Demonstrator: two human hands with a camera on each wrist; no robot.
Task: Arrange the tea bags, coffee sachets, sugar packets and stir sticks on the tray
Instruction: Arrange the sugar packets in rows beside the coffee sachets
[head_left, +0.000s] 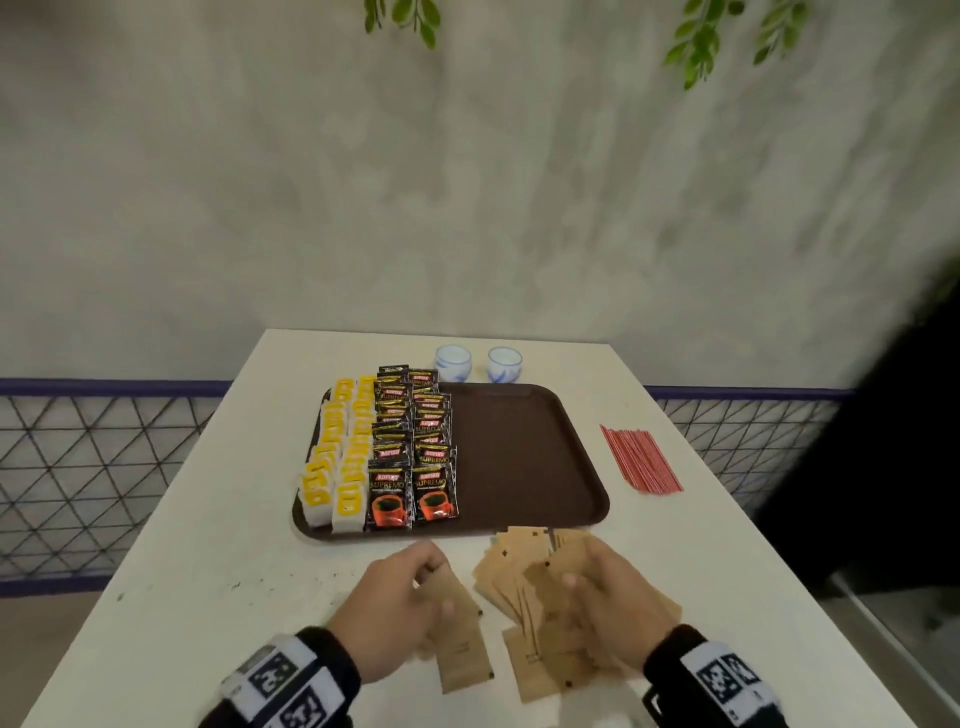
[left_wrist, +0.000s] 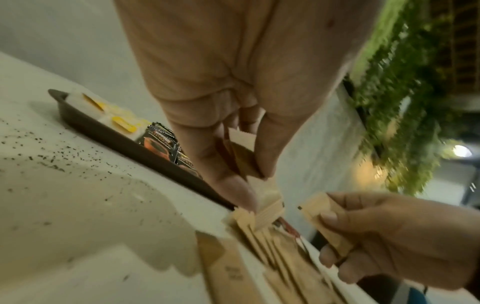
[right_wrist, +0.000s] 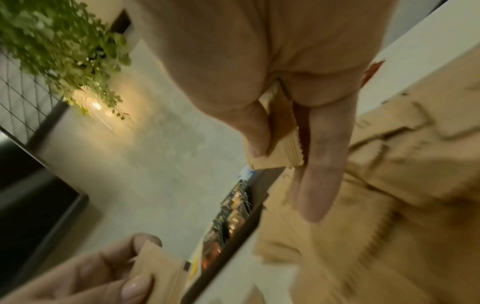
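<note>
Nearest you, at the table's (head_left: 208, 571) near edge, both hands are busy in the loose heap of brown sugar packets (head_left: 511, 582), none of which has reached the tray yet. Your left hand (head_left: 400, 608) pinches a few packets between thumb and fingers, with more lying flat beneath it. Your right hand (head_left: 608, 603) is curled round a small squared-up stack, thumb on one face and fingers on the other, as the right wrist view shows. Both palms turn inward, wrists low over the table.

Just beyond the heap, the brown tray (head_left: 530, 467) sits mid-table. Its left half looks done: two columns of yellow-labelled tea bags (head_left: 337, 467) along the left edge, then two columns of black coffee sachets (head_left: 413, 457) beside them. Its right half is bare.

Off the tray's right edge, the red stir sticks (head_left: 641, 460) lie bundled on the table, untouched. So by my reckoning two of four kinds are placed.

Behind the tray's far edge stand two small cups (head_left: 478, 364).
</note>
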